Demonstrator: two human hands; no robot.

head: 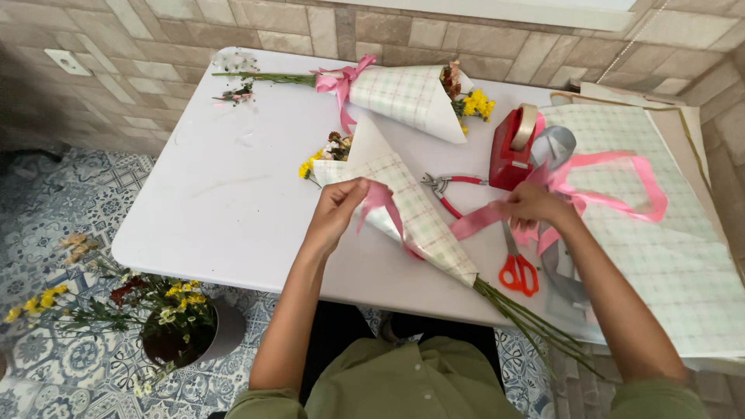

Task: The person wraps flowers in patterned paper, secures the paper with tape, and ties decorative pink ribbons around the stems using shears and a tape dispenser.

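Down left of the table [233,225], on the patterned floor: a dark pot of yellow and red flowers [174,326], clear of the work. On the table's far edge, beyond the wrapped bouquet [403,213]: a finished bouquet [403,97] in the same checked paper, pink bow tied, laid aside out of reach. At the bouquet's upper end, left hand [337,209], grip pinched shut on the paper fold and a loop of pink ribbon [376,198], seemingly to pin the cone closed against unrolling. Bouquet lying slantwise at the table's middle, blooms toward the far left, green stems jutting off the near edge. Just right of the bouquet: red-handled pliers [454,186], then a red tape dispenser [516,147] behind them. Right of the bouquet's waist, right hand [531,206], grip closed around the ribbon's long tail, drawn taut across toward the cone. Directly beneath that wrist: orange-handled scissors [518,271], close enough to snag a loose ribbon end. Farther right of the bouquet: spare checked wrapping sheets [667,248], pink ribbon loops and a grey ribbon sprawled over them.
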